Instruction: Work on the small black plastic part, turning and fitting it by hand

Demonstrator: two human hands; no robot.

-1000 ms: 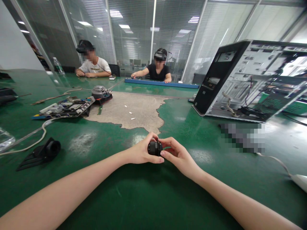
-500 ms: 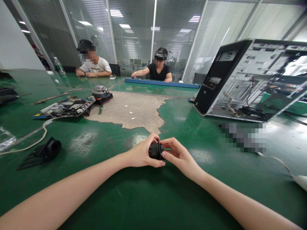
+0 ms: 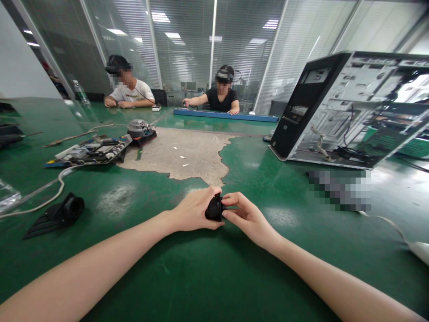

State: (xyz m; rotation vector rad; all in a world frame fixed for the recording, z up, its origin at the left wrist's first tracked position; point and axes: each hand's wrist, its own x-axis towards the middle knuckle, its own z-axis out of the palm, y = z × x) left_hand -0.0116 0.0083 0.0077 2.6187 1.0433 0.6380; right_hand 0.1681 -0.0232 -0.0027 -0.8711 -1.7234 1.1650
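Note:
Between my hands is a small black cylindrical part [image 3: 212, 210] with a flange-like rim on its right side; its exact kind I cannot make out. My left hand [image 3: 191, 209] is closed round it from the left, thumb below and fingers above. From the right, the thumb and fingertips of my right hand [image 3: 250, 218] pinch at the rim end. Both hands are just over the green table. Farther left lies a black plastic piece [image 3: 58, 214] with a round tube-like opening and a slatted base.
A computer case [image 3: 295, 112] with its side off stands at right. Back left are a circuit board [image 3: 94, 150] and a cooler-like part [image 3: 140, 129]. Cables run along both sides. Two people sit across the table [image 3: 214, 286], behind a long blue bar [image 3: 224, 115].
The black part has turned in my hands, showing a smoother side. My left fingers have closed farther over it, and both hands have moved slightly left.

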